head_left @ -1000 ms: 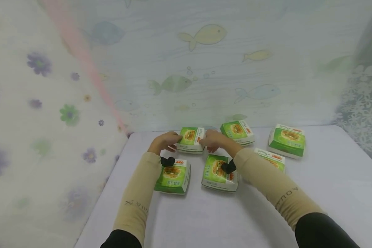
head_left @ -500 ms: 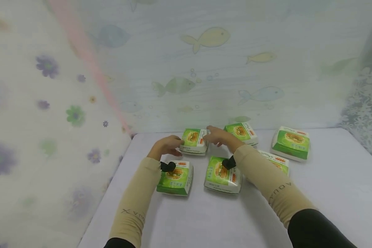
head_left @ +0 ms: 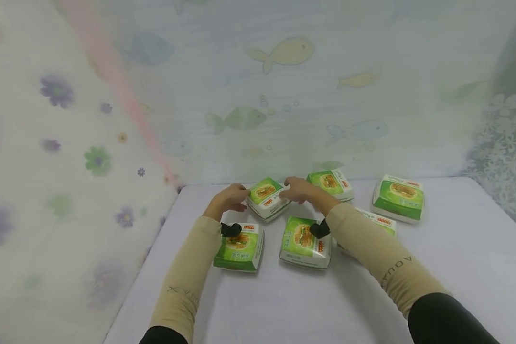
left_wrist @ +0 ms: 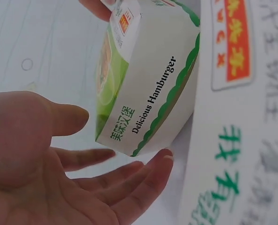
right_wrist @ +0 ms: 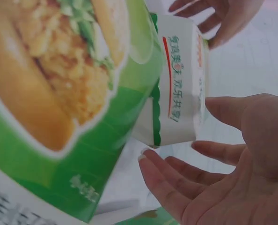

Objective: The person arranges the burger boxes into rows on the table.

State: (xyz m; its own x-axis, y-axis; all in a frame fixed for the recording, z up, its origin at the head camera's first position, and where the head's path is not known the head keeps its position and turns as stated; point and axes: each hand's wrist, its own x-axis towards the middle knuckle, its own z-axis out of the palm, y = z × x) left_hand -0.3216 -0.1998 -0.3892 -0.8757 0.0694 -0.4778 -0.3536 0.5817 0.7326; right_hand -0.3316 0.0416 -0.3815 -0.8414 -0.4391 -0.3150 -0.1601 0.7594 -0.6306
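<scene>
At the back left of the table, a green and white hamburger box [head_left: 266, 196] sits turned at an angle between both hands. My left hand [head_left: 229, 199] is at its left corner, thumb and fingers spread apart in the left wrist view, where the box's side [left_wrist: 153, 89] reads "Delicious Hamburger". On the opposite side, my right hand [head_left: 300, 190] has its thumb and index fingertip right at the box's corner [right_wrist: 183, 89], the other fingers extended loosely below. Neither hand curls round the box.
Closer to me lie two similar boxes, a left one [head_left: 241, 248] and a middle one [head_left: 298, 239]. Another box [head_left: 384, 222] is partly hidden by the right sleeve. Further boxes stand at the back [head_left: 328, 184] and right [head_left: 399, 196]. A fish-print curtain [head_left: 241, 119] hangs behind the table.
The box between the hands has turned from nearly square-on to a slanted position, its right side swinging toward the front. Both hands have stayed close beside it; the other boxes have not moved.
</scene>
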